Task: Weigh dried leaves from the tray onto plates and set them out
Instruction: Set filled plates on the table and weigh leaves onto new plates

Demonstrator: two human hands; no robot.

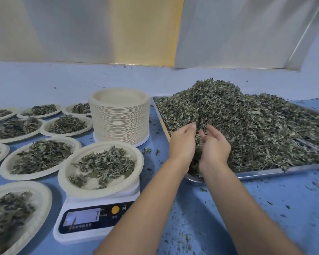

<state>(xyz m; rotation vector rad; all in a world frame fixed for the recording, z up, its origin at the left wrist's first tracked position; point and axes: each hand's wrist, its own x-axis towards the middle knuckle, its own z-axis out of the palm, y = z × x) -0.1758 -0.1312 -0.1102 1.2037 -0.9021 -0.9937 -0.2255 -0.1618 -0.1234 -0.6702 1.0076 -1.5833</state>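
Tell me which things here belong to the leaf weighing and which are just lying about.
In use: left hand, right hand, leaf pile, tray, scale, weighing plate, plate stack, filled plates.
Lying about: loose crumbs on the table.

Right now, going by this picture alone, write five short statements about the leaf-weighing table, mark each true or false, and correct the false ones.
1. The plate on the scale holds dried leaves. True.
2. The left hand and right hand reach into the leaf heap on the tray. True.
3. The stack of empty plates stands to the right of the tray. False: it stands to the left of the tray, behind the scale.
4. The scale's display reads 0. False: it shows 7.
5. The filled plates lie to the left of the scale. True.
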